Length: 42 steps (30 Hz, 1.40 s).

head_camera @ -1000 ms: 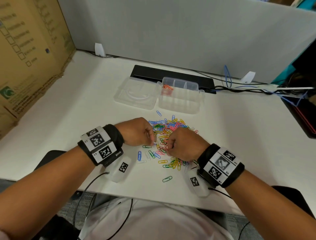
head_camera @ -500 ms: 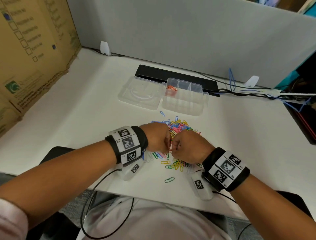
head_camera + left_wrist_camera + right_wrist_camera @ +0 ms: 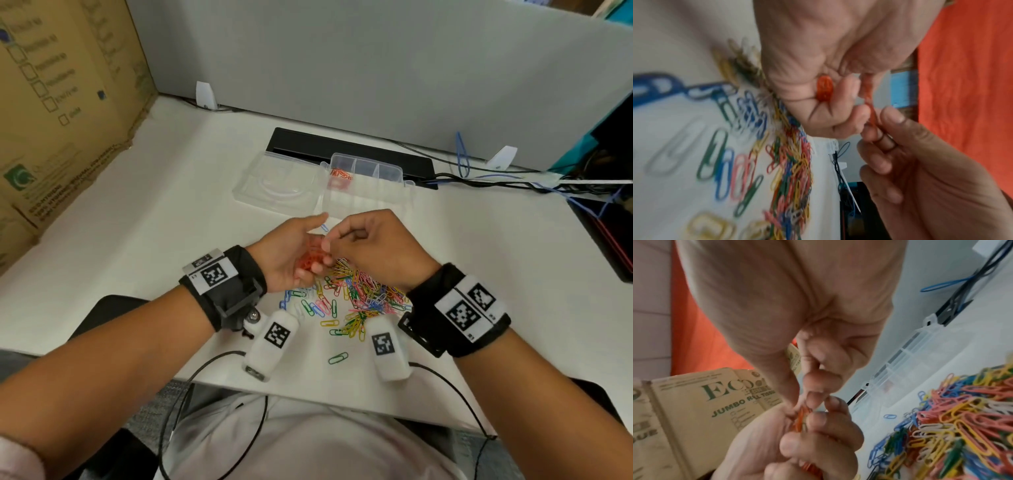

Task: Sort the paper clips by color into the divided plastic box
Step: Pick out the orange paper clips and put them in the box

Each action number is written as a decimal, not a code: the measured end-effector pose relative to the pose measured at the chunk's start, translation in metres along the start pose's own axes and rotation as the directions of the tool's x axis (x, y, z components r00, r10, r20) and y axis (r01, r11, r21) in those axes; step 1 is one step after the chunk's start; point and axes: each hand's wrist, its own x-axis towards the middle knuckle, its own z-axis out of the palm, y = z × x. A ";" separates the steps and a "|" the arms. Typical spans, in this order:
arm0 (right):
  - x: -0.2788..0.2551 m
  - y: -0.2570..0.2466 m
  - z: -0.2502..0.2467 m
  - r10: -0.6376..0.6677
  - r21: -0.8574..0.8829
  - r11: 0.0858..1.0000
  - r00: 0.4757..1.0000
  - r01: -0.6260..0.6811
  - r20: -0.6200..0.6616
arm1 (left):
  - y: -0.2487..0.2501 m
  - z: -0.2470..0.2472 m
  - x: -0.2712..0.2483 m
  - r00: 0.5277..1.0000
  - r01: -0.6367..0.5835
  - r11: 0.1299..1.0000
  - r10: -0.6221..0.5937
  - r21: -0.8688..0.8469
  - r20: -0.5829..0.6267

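1. The task is judged to be at an early stage: only a few orange clips (image 3: pixel 340 175) are seen in the far-left compartment of the divided plastic box (image 3: pixel 371 186), while the other compartments look unfilled.
2. A large mixed pile of paper clips (image 3: pixel 356 294) is left unsorted on the white counter (image 3: pixel 137 219), near the person, with strays scattered round it, including a lone green clip (image 3: pixel 338 358) nearer still.
3. A small bunch of orange clips (image 3: pixel 310 262) is cupped in the left hand (image 3: pixel 291 253), palm turned up and fingers curled round them.
4. One orange clip (image 3: pixel 871 112) is pinched by the fingertips of the right hand (image 3: pixel 373 250), touching the left palm; a handover into the bunch is presumed.
5. The clips are thin bent-wire loops with a glossy coloured coating: blue, green, yellow, pink, white, orange.
6. The box is clear, rigid plastic with thin partition walls; its hinged lid (image 3: pixel 281 186) lies open flat to the left.
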 end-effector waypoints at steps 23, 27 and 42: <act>0.026 0.026 -0.001 0.041 -0.638 0.767 0.987 0.067 0.154 | -0.011 -0.009 0.005 0.959 -0.144 0.429 0.282 0.892 0.019; 0.016 0.026 -0.002 0.080 -0.644 0.751 0.949 0.144 0.306 | -0.013 -0.002 0.004 0.966 -0.121 0.272 0.255 0.955 0.050; 0.014 0.028 0.003 0.070 -0.671 0.721 0.945 0.173 0.318 | -0.016 -0.010 -0.001 0.969 -0.079 0.113 0.242 0.990 0.050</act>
